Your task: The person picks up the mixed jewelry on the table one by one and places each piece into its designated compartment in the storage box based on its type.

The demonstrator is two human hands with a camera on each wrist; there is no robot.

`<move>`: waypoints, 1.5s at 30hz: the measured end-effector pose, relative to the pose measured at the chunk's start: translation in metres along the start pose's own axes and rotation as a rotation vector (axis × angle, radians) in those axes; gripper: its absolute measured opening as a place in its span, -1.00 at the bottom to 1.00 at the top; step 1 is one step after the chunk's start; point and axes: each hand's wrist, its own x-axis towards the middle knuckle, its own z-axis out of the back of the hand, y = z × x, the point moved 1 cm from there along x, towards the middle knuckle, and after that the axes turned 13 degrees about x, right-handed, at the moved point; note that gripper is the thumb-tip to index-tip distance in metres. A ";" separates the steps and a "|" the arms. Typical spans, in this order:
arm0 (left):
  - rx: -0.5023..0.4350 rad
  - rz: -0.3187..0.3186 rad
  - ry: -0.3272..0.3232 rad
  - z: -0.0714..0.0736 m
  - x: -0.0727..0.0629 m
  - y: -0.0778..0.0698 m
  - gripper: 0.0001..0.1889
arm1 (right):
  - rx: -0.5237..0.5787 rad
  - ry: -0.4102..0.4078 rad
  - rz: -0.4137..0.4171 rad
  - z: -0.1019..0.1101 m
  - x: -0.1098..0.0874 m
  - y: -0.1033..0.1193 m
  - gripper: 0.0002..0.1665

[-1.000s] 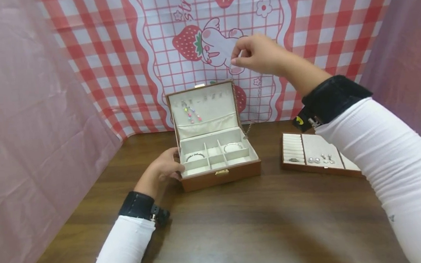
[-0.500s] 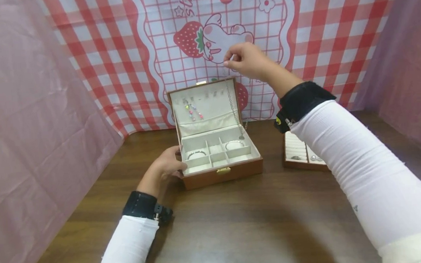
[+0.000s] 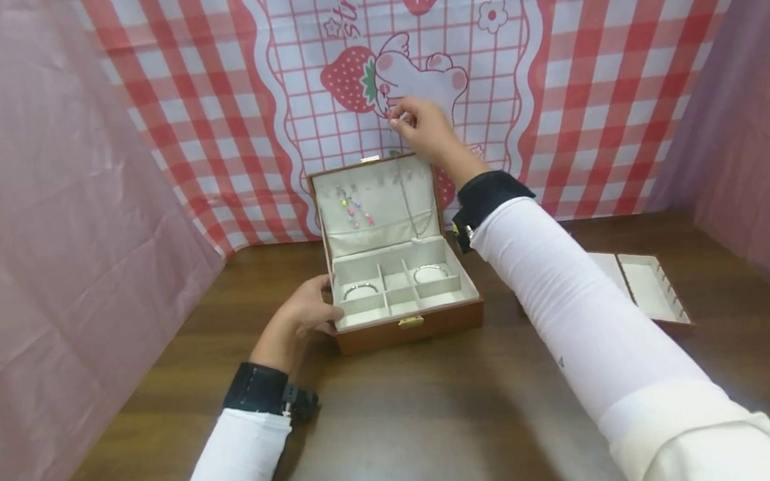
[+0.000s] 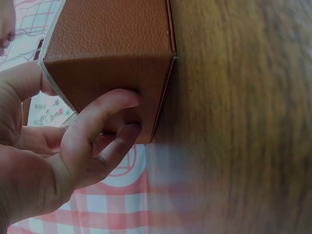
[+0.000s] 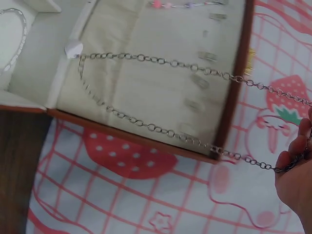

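Observation:
An open brown jewelry box (image 3: 378,339) with a cream lining stands on the table. My left hand (image 3: 307,304) grips its left side, one digit over the rim and other fingers against the leather wall (image 4: 112,73). Above the raised lid (image 3: 371,179), my right hand (image 3: 426,131) pinches a silver chain necklace (image 5: 157,60). The chain hangs in a long loop before the lid's lining, its round pendant (image 5: 74,48) low by the lid's fold. Small clear hooks (image 5: 207,56) line the lid. A colorful beaded strand (image 3: 350,206) hangs at the lid's left.
Two silver bracelets lie in the box's compartments, one bracelet (image 3: 360,286) at left, the other bracelet (image 3: 430,267) at right. A shallow jewelry tray (image 3: 646,283) sits to the right, partly hidden by my right sleeve. A checked strawberry cloth (image 3: 197,83) hangs behind.
My right hand has moved left and slightly down with the necklace, from right of the lid to above it. The pendant now hangs in front of the lid. The left hand keeps its grip.

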 end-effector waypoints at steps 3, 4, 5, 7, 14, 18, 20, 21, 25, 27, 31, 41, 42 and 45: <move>0.014 -0.008 -0.009 0.001 -0.004 0.000 -0.15 | 0.024 0.000 -0.005 -0.011 0.000 -0.009 -0.78; 0.019 -0.009 -0.014 0.002 -0.004 0.000 -0.15 | 0.019 0.003 -0.003 -0.014 -0.001 -0.013 -0.79; 0.022 -0.011 -0.017 0.002 -0.005 -0.001 -0.15 | 0.012 0.008 0.000 -0.016 -0.001 -0.016 -0.80; 0.024 -0.011 -0.021 0.003 -0.006 -0.001 -0.14 | -0.029 0.017 0.021 -0.021 -0.002 -0.023 -0.82; 0.027 -0.001 -0.011 0.004 -0.008 -0.003 -0.15 | -0.162 0.054 0.046 -0.030 -0.009 -0.037 -0.81; 0.042 0.009 -0.012 0.004 -0.009 -0.003 -0.16 | -0.256 0.048 0.126 -0.034 -0.013 -0.042 -0.81; 0.047 0.012 -0.012 0.004 -0.008 -0.003 -0.17 | -0.306 0.033 0.168 -0.035 -0.015 -0.044 -0.82; 0.050 0.013 -0.012 0.004 -0.007 -0.003 -0.16 | -0.325 0.022 0.183 -0.035 -0.016 -0.045 -0.82; 0.050 0.015 -0.010 0.001 -0.004 -0.001 -0.16 | -0.373 -0.031 0.202 -0.037 -0.019 -0.047 -0.84; 0.048 0.020 -0.012 0.000 -0.003 0.000 -0.15 | -0.392 -0.049 0.197 -0.038 -0.019 -0.048 -0.84; 0.043 0.016 -0.013 -0.001 -0.002 0.000 -0.14 | -0.426 -0.053 0.159 -0.042 -0.017 -0.050 -0.84; 0.062 0.037 -0.020 0.000 -0.003 0.003 -0.14 | -0.432 -0.005 0.091 -0.050 -0.018 -0.054 -0.81; 0.064 0.028 -0.017 -0.001 -0.003 0.003 -0.14 | -0.427 -0.010 0.092 -0.050 -0.018 -0.055 -0.81; 0.059 0.004 -0.015 -0.004 0.000 0.003 -0.14 | -0.421 -0.022 0.086 -0.049 -0.017 -0.056 -0.80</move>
